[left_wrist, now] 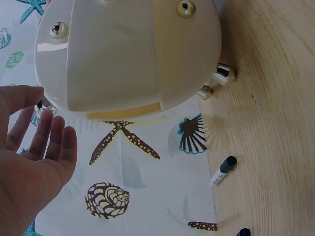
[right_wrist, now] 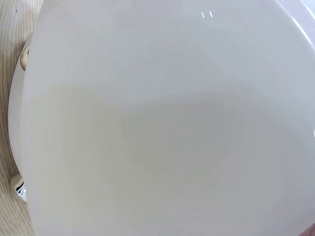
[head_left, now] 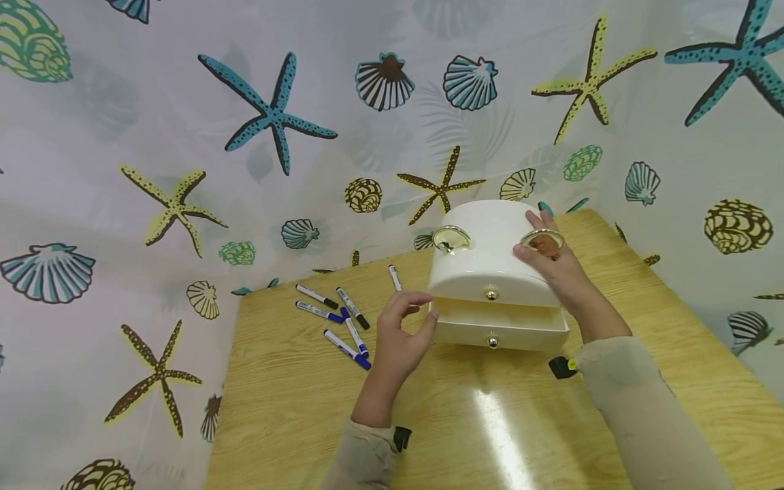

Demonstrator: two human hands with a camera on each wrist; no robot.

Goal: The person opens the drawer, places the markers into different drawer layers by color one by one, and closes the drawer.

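Observation:
A white two-drawer storage box [head_left: 484, 238] with a rounded top and gold ring handles stands on the table. Its lower drawer [head_left: 502, 332] is pulled out and bears a gold knob. The upper drawer [head_left: 459, 282] is in. At the box's left, my left hand [head_left: 398, 337] has its thumb and index fingertips by the lower drawer's side; its other fingers are loosely bent in the left wrist view. My right hand [head_left: 566, 275] rests on the box's upper right, behind the right ring handle [head_left: 544, 235], thumb and fingers spread. The right wrist view shows mostly white box surface [right_wrist: 162, 123].
Several markers with blue or black caps, among them a blue-capped marker [head_left: 347, 348], lie on the wooden table [head_left: 294, 408] left of the box. Another marker [head_left: 395, 278] lies nearer the box. A sea-patterned curtain [head_left: 337, 156] hangs behind and beside the table.

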